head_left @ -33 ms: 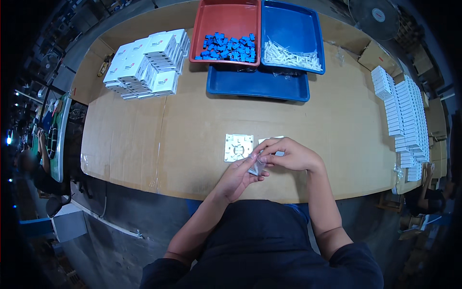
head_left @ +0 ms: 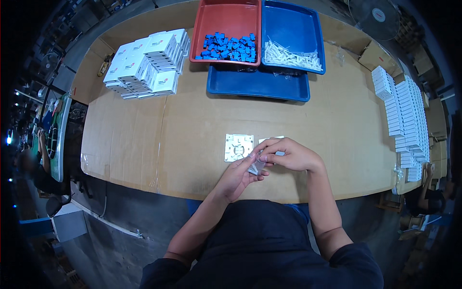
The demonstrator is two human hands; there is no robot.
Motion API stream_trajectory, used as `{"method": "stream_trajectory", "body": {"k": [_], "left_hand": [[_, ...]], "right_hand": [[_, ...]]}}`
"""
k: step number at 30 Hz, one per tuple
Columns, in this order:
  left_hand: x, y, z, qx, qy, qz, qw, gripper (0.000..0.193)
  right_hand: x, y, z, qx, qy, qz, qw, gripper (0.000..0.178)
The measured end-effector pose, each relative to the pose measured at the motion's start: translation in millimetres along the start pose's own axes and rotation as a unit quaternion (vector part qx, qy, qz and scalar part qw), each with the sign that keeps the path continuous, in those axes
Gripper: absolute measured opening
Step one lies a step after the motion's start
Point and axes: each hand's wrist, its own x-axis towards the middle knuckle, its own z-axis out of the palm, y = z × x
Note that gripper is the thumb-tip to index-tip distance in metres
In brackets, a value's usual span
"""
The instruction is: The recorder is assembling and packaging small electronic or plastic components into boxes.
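A small clear plastic bag [head_left: 257, 167] with whitish pieces inside is between my two hands, above the near part of the table. My left hand [head_left: 236, 179] is closed on its lower left side. My right hand [head_left: 292, 155] pinches the bag's upper edge with thumb and forefinger. Just beyond the left fingertips lies a flat white square plastic tray [head_left: 239, 147] with a round cut-out pattern. A second white flat piece [head_left: 271, 139] rests on the table, mostly covered by my right hand.
A red tray [head_left: 226, 17] of blue clips and a blue tray [head_left: 293, 21] of white sticks overlap a lower blue tray [head_left: 257, 84]. White boxes [head_left: 139, 62] are stacked far left, more white cases [head_left: 406, 120] far right. People [head_left: 41, 168] work at both sides.
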Motion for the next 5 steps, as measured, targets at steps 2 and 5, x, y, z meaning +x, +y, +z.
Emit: {"method": "stream_trajectory", "body": {"k": [2,5], "left_hand": [[0.6,0.2,-2.2,-0.02,0.002,0.007,1.0,0.049],[1.2,1.8,-4.7,-0.078,-0.057,0.016,0.995,0.059]], "right_hand": [[1.4,2.3,1.9,-0.002,-0.002,0.002,1.0,0.019],[2.6,4.4,3.7,0.096,0.015,0.059,0.994,0.026]]}}
